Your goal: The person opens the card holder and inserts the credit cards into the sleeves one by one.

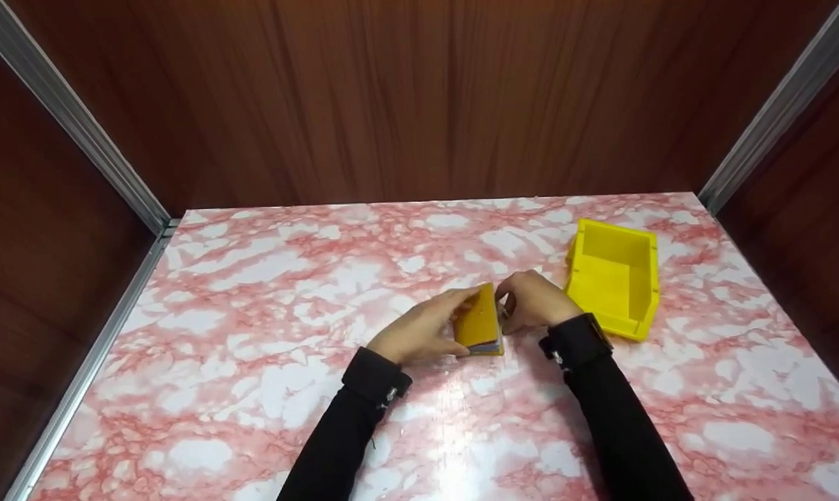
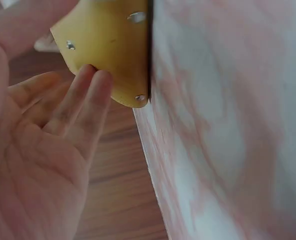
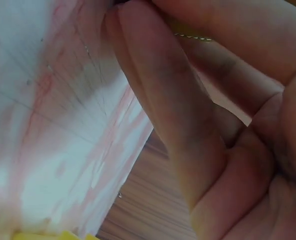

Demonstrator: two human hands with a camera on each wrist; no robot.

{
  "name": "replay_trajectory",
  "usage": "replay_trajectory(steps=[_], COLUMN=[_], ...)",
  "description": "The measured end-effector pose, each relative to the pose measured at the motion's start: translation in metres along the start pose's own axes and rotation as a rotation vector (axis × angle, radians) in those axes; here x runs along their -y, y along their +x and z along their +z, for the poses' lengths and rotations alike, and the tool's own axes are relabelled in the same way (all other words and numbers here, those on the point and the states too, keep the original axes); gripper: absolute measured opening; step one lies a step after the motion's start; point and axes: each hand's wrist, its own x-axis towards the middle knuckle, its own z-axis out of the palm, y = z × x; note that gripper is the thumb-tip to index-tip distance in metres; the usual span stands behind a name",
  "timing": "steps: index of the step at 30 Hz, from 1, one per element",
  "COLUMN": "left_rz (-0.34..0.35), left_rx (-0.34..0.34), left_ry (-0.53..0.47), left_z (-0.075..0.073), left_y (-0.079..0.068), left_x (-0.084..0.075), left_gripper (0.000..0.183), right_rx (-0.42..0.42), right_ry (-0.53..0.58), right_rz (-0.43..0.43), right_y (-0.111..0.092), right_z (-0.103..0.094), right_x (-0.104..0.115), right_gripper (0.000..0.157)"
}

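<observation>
A small yellow wallet stands on edge over the middle of the table, with greyish layers showing along its lower side. My left hand holds it from the left, thumb at its lower edge and fingers at its upper part. In the left wrist view, two fingertips of the left hand touch the golden-yellow face of the wallet, which bears silvery studs. From the right, my right hand pinches at the wallet's edge with curled fingers. The right hand's fingertips are partly cut off in the right wrist view; gold metal teeth show behind them.
An open yellow bin stands right of my right hand, close to the forearm. The table has a pink and white marbled top. Brown wood-grain panels with metal edge strips enclose its back and sides.
</observation>
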Motion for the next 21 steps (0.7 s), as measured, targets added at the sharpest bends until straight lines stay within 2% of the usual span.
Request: replay_trajectory(steps=[3,5,8,11,14,19,21], left_rz=[0.003,0.003,-0.008,-0.028,-0.038,-0.052,-0.063], left_rx=[0.033,0.055,0.080,0.088,0.091,0.093,0.099], left_ry=[0.130,0.205,0.268,0.276,0.260,0.262,0.258], left_z=[0.005,0.008,0.013,0.016,0.017,0.017,0.016], left_y=[0.000,0.001,0.003,0.004,0.004,0.003,0.003], left_x=[-0.004,-0.006,-0.006,-0.005,-0.004,-0.003,-0.002], left_gripper=[0.073,0.066,0.068,0.071,0.068,0.065,0.064], right_rx=[0.032,0.056,0.080,0.083,0.075,0.040,0.020], right_ry=[0.031,0.053,0.082,0.106,0.136,0.170,0.175], right_rz=[0.051,0.085,0.088,0.057,0.020,-0.005,-0.007], right_y=[0.000,-0.001,-0.001,-0.001,-0.002,-0.006,-0.008], right_z=[-0.005,-0.008,-0.010,-0.010,-0.010,-0.013,-0.015], right_x=[-0.002,-0.002,-0.004,-0.005,-0.007,-0.010,-0.011], right_gripper=[0.052,0.060,0.067,0.066,0.053,0.020,0.014])
